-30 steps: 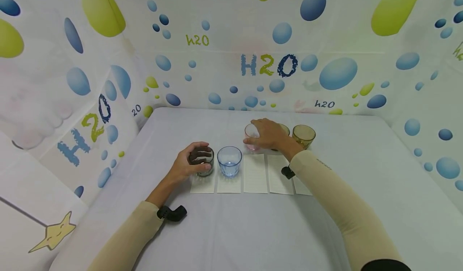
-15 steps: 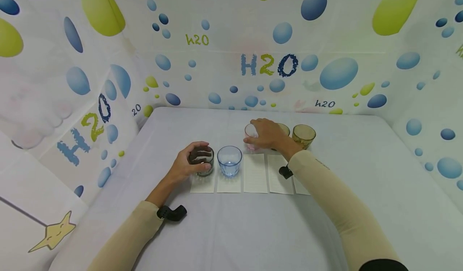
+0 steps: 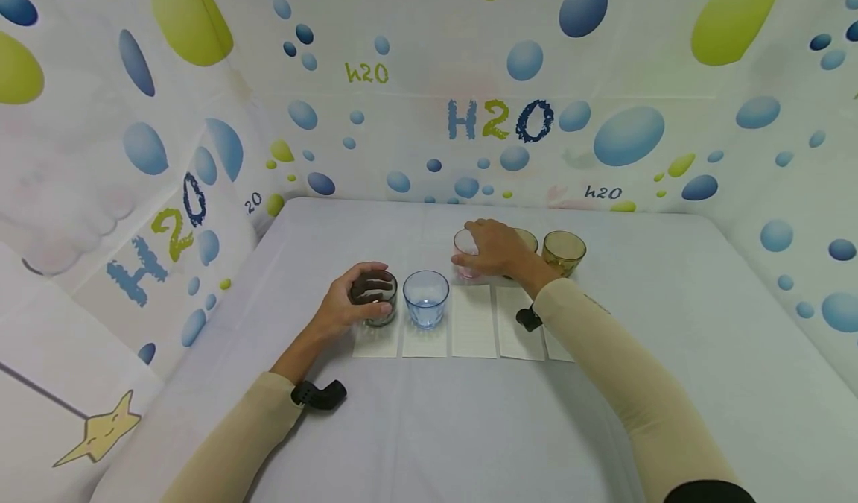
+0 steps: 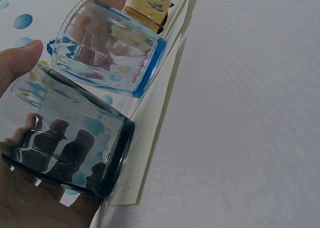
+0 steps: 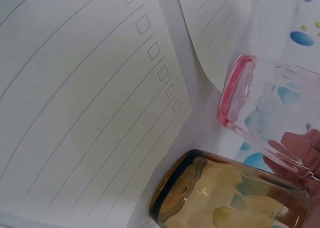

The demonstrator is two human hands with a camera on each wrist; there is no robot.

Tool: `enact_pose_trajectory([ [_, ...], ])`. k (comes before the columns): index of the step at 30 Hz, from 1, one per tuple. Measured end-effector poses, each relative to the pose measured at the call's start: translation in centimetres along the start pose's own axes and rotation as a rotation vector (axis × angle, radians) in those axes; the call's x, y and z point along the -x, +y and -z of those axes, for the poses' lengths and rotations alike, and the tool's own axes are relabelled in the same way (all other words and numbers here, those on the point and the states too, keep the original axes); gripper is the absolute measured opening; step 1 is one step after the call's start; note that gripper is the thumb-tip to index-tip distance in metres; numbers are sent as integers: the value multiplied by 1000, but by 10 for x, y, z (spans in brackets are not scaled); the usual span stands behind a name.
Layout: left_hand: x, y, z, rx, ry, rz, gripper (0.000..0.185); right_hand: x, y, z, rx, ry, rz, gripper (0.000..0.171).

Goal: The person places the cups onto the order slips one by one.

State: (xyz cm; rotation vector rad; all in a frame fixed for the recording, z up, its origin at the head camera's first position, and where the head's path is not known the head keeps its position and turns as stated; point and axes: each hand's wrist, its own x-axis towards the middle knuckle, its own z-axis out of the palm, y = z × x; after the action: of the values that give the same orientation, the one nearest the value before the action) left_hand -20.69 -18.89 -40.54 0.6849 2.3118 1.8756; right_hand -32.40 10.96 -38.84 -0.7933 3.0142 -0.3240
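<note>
My left hand [image 3: 350, 302] grips a dark grey glass [image 3: 386, 312] standing on the leftmost paper card [image 3: 375, 345]; in the left wrist view the thumb [image 4: 16, 62] and fingers wrap that dark glass [image 4: 75, 138]. Right beside it stands a blue glass [image 3: 425, 299] [image 4: 112, 50] on the second card. My right hand [image 3: 497, 252] reaches farther back and curls round a pink glass [image 3: 463, 244] [image 5: 260, 105] just beyond the cards. An amber glass [image 3: 528, 239] [image 5: 225, 198] is partly hidden behind that hand.
Several lined paper cards [image 3: 473, 323] [image 5: 85, 103] lie side by side on the white table [image 3: 469, 428]. An olive glass [image 3: 564, 251] stands at the right end of the back row. Bubble-patterned walls [image 3: 496, 115] enclose the table on three sides.
</note>
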Motion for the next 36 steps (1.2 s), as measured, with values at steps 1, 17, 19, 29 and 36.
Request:
enact_pose_trajectory([
  [1, 0, 0, 0, 2, -1, 0, 66, 0, 0, 0, -5, 1, -4, 86],
  [17, -1, -2, 1, 13, -5, -3, 66, 1, 1, 2, -58, 84, 20, 76],
  [19, -1, -2, 1, 21, -8, -1, 66, 1, 1, 2, -58, 88, 23, 75],
  [29, -1, -6, 2, 15, -8, -19, 66, 1, -4, 4, -68, 130, 43, 71],
  [36, 0, -2, 1, 22, -11, -12, 66, 4, -7, 5, -131, 128, 14, 69],
])
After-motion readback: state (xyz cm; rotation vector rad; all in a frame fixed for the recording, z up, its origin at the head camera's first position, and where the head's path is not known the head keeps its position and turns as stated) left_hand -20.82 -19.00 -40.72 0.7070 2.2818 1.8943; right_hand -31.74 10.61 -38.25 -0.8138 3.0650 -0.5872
